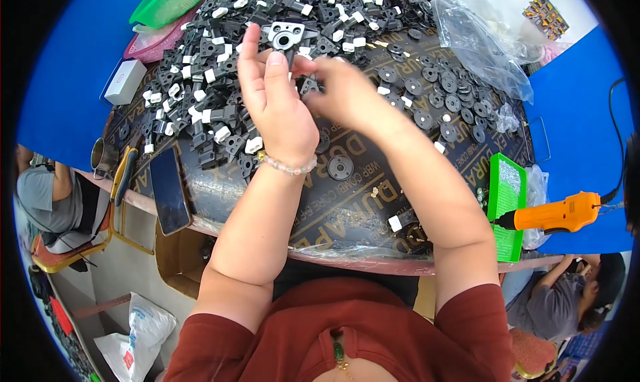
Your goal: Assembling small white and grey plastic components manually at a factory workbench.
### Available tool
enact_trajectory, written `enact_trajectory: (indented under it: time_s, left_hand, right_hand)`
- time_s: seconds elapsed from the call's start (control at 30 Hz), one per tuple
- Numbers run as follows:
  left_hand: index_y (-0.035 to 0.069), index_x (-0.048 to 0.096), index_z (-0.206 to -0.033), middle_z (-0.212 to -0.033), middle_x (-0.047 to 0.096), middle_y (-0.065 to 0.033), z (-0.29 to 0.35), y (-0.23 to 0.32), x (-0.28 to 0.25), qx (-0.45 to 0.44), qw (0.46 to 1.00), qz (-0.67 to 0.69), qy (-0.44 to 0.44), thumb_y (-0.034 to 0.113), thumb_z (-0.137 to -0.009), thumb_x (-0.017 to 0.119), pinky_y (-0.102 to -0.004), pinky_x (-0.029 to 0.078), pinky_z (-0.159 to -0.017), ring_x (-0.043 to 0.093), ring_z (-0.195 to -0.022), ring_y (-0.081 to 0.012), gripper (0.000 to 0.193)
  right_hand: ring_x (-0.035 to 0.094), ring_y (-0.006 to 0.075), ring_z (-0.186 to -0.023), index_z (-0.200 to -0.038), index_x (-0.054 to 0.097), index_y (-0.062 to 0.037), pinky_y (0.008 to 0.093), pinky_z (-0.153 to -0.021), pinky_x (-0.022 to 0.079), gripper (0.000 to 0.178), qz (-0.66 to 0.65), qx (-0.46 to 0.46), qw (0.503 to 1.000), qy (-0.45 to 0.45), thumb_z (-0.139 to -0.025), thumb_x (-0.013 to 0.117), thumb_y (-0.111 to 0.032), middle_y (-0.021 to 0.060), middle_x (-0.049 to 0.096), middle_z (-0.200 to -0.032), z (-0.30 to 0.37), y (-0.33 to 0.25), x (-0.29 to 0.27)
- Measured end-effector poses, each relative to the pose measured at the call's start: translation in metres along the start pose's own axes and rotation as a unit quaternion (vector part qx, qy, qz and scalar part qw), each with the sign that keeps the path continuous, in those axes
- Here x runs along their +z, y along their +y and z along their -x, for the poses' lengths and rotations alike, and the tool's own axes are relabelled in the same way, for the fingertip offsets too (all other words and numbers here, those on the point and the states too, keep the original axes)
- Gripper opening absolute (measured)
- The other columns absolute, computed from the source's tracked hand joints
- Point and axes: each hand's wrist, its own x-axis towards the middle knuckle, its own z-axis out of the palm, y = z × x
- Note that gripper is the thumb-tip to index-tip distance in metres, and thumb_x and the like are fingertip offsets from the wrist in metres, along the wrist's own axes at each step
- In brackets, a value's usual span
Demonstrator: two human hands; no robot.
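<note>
A: In the head view, where do we have the bracket [296,37]?
B: Just past our left hand [283,109], by the thumb tip, above the pile [223,82]. Our left forefinger stands straight and apart from the thumb. Whether we grip the bracket, we cannot tell; the contact is hidden.
A: And our right hand [347,92]?
B: Blurred, its fingers bent toward our left hand, over dark parts. We cannot tell whether they close on anything.
A: So what could go wrong?
B: If our hold is only at the tips, a push from the right could tip the bracket out. It would drop among parts of much the same shape, and we might lose track of it.
A: Anything nearer the edge?
B: Our phone [170,190] seems to jut past the rim of the table [320,235]. A swing of our left arm [250,222] could send it down.
A: On the other side?
B: Our right arm [460,202] is close to the green tray [494,185], with the driver [560,213] reaching over it. A wide elbow could jolt both and spill the clear bits [509,177].
A: And the discs [448,83]?
B: Loose and scattered; our sleeve is clear, but a forearm sweep could scatter them further.
</note>
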Motion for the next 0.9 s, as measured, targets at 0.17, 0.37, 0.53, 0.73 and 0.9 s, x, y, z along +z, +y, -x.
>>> enact_trajectory:
  time_s: [0.17,0.37,0.53,0.73,0.9]
  left_hand:
    - [0.001,0.031,-0.147,-0.101,0.053,-0.0039,0.011,-0.009,0.008,-0.02,0.999,-0.028,-0.041,0.013,-0.102,0.041,-0.0302,0.048,-0.078,0.057,-0.081,-0.013,0.048]
    - [0.005,0.021,-0.152,-0.092,0.063,-0.0099,0.016,-0.012,0.011,-0.054,0.997,-0.004,-0.053,0.017,-0.103,0.044,-0.0346,0.049,-0.076,0.063,-0.079,-0.0208,0.055]
    - [0.007,0.023,-0.154,-0.129,0.047,-0.0173,0.015,-0.013,0.003,-0.072,0.995,-0.034,-0.067,0.01,-0.102,0.041,-0.0326,0.047,-0.09,0.063,-0.091,-0.0204,0.055]
    - [0.001,0.008,-0.154,-0.129,0.049,-0.0181,0.026,-0.011,0.019,-0.203,0.971,0.063,-0.105,-0.002,-0.095,0.046,-0.0385,0.048,-0.099,0.059,-0.118,-0.0313,0.07]
    - [0.001,0.018,-0.15,-0.134,0.049,-0.0204,0.04,-0.015,0.023,-0.317,0.936,0.078,-0.135,-0.007,-0.092,0.044,-0.039,0.048,-0.102,0.058,-0.12,-0.0308,0.065]
  right_hand:
    - [0.058,0.0434,-0.108,-0.115,0.056,0.0028,0.0454,-0.091,0.05,0.034,0.254,0.065,0.958,-0.114,-0.083,0.059,-0.007,0.0277,0.059,-0.114,-0.007,0.047,0.002]
    - [0.061,0.0394,-0.096,-0.103,0.065,-0.0005,0.0451,-0.089,0.05,0.028,0.062,-0.037,0.997,0.023,-0.078,0.063,-0.013,0.0221,0.064,-0.097,0.002,0.046,0.041]
    - [0.055,0.0347,-0.118,-0.125,0.058,-0.0051,0.0412,-0.099,0.046,0.045,-0.009,-0.008,0.999,-0.048,-0.081,0.065,-0.009,0.0173,0.061,-0.12,0.03,0.023,-0.022]
    - [0.068,0.0338,-0.089,-0.103,0.068,-0.002,0.0403,-0.08,0.053,0.021,0.117,0.222,0.963,0.103,-0.084,0.065,-0.011,0.0182,0.07,-0.092,0.159,0.045,-0.143]
    - [0.067,0.0363,-0.08,-0.09,0.066,0.0006,0.0416,-0.071,0.052,0.009,0.166,0.346,0.914,0.136,-0.083,0.065,-0.005,0.0188,0.069,-0.085,0.255,0.054,-0.138]
